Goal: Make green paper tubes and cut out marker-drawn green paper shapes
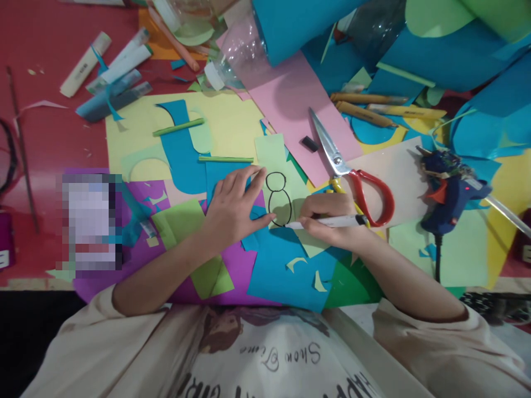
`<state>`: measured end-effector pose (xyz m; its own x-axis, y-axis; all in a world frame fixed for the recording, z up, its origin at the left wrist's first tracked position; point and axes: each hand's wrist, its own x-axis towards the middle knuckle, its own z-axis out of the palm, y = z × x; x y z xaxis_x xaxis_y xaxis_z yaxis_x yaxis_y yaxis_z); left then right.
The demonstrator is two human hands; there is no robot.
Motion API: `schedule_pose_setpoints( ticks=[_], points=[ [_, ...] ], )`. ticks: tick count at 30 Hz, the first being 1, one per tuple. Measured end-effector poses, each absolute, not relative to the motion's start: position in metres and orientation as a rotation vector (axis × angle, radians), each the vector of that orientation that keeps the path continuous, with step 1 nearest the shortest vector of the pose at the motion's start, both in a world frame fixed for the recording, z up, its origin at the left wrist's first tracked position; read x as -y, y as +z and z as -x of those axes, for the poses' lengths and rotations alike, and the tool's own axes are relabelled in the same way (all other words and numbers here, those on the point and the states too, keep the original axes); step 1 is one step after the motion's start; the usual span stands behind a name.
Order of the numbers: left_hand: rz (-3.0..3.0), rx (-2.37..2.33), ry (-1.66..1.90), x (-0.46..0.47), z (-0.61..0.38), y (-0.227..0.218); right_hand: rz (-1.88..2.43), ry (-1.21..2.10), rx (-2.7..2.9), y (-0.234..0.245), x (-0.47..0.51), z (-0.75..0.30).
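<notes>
A strip of light green paper [271,152] bears a black outline of a small circle above a larger oval. My right hand [329,218] is closed round a white marker [340,221], its tip touching the bottom of the oval. Fingers apart, my left hand [236,202] lies at the strip's left side, thumb and fingertips on its edge. Above my right hand, scissors [375,199] with red and yellow handles rest on pink and pale paper. A small black cap [309,143] sits beside their blades.
A blue glue gun [446,204] with a red light lies at right. Orange and yellow markers [373,110] are behind the scissors, and several markers [85,63] at upper left. A clear plastic bottle [236,55] and blue paper sheets [307,25] fill the back.
</notes>
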<state>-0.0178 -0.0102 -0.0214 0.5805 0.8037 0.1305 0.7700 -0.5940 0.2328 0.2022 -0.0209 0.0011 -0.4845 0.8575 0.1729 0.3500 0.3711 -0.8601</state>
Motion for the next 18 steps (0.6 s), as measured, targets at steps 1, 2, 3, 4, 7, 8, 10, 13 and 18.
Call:
schedule_pose_setpoints(
  ticks=[1, 2, 3, 4, 7, 8, 10, 13, 18],
  points=[
    [-2.657, -1.334, 0.337, 0.01, 0.018, -0.021, 1.032, 1.053, 2.009, 0.001, 0.021, -0.202],
    [-2.653, -1.336, 0.336, 0.01, 0.018, -0.021, 1.024, 1.06, 2.007, 0.001, 0.021, -0.202],
    [-2.647, -1.335, 0.333, 0.01, 0.018, -0.021, 1.013, 1.069, 2.002, 0.001, 0.021, -0.202],
    [-2.642, -1.328, 0.33, 0.011, 0.018, -0.021, 1.007, 1.085, 1.992, 0.002, 0.02, -0.202],
    [-2.638, -1.321, 0.324, 0.011, 0.018, -0.021, 1.046, 1.184, 1.909, 0.004, 0.019, -0.203],
    [-2.641, -1.321, 0.322, 0.011, 0.018, -0.021, 1.07, 1.21, 1.856, 0.005, 0.018, -0.204],
    [-2.646, -1.331, 0.32, 0.011, 0.018, -0.021, 1.118, 1.208, 1.717, 0.004, 0.017, -0.206],
    [-2.684, -1.308, 0.371, 0.011, 0.019, -0.021, 1.171, 1.138, 1.492, -0.001, 0.017, -0.21],
    [-2.776, -1.142, 0.374, 0.01, 0.02, -0.018, 1.285, 1.085, 1.231, -0.01, 0.016, -0.214]
  ],
)
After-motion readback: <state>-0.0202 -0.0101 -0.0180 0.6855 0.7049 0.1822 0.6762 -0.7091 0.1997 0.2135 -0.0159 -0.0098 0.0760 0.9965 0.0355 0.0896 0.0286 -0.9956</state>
